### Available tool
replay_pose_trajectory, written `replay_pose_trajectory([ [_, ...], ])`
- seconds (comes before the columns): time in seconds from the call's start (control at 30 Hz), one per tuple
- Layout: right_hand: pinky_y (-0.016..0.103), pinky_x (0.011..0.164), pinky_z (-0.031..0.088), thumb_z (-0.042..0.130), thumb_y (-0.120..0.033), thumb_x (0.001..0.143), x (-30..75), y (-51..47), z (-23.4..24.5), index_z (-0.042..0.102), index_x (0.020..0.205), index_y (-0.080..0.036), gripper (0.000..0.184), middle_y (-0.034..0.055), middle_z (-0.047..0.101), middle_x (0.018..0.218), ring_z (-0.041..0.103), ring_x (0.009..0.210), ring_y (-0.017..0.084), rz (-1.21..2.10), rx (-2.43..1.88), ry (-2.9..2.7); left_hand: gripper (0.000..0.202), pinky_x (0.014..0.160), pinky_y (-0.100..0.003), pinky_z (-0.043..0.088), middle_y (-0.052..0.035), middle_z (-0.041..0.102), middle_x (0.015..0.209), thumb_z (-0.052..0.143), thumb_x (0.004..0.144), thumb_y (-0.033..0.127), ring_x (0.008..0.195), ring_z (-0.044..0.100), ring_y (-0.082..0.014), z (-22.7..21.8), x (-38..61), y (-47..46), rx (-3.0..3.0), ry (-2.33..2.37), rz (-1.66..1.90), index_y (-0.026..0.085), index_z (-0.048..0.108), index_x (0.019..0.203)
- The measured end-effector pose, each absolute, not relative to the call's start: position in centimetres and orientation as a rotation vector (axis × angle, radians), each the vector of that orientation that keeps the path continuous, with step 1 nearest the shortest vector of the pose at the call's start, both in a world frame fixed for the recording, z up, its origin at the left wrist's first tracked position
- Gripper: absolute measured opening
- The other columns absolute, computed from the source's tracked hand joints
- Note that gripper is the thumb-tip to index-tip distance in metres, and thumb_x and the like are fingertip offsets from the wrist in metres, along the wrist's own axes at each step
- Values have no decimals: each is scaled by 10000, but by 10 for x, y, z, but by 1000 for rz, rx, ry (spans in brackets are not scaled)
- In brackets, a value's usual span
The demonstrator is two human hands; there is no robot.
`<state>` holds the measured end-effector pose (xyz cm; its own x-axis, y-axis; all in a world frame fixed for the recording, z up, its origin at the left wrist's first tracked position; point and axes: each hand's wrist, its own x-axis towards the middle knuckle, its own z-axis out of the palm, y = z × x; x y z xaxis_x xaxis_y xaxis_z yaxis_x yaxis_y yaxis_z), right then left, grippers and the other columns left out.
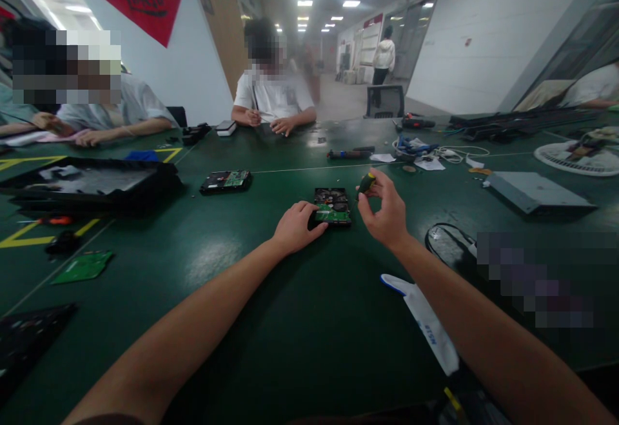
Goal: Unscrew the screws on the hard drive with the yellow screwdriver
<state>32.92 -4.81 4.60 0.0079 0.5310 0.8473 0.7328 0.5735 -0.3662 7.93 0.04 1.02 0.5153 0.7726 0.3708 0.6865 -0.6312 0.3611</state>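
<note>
At frame centre the left hand (294, 225) grips the left edge of the hard drive (333, 206), which lies board-up on the green table (271, 322). The right hand (384, 212) pinches a screwdriver (366, 183) just above the drive's right corner. Lower right, blue lettering on a white glove (425, 322) is unreadable.

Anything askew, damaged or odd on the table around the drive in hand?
Nothing spilled or visibly broken. The hard drive under the left hand lies circuit side up, the right hand holding a screwdriver. A bare green circuit board lies loose far left, and a white glove lies unworn by the right forearm.
</note>
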Motion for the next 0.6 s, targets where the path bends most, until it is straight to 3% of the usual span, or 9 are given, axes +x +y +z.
replay_pose_trajectory([
  [0.27,465,798,658,676,-292,943,330,-49,47,445,1522,-279,623,134,621,1308,700,963,274,-203,-1097,-1648,488,1014,-473,537,-135,645,1259,670,923,493,1155,622,-307,15,78,-2,2600,1232,733,180,630,1294],
  [0.47,489,899,633,597,-239,967,330,-51,47,396,1563,-286,630,141,609,1391,708,1015,282,-203,-1092,-1666,491,1023,-475,534,-143,647,1264,657,929,478,1167,620,-314,17,77,-3,2606,1221,740,168,629,1308],
  [0.6,468,855,642,615,-263,963,331,-49,46,401,1547,-262,622,146,623,1344,711,968,270,-195,-1114,-1648,492,1021,-486,534,-147,644,1271,655,926,469,1166,620,-318,15,77,-2,2616,1212,739,173,624,1318],
])
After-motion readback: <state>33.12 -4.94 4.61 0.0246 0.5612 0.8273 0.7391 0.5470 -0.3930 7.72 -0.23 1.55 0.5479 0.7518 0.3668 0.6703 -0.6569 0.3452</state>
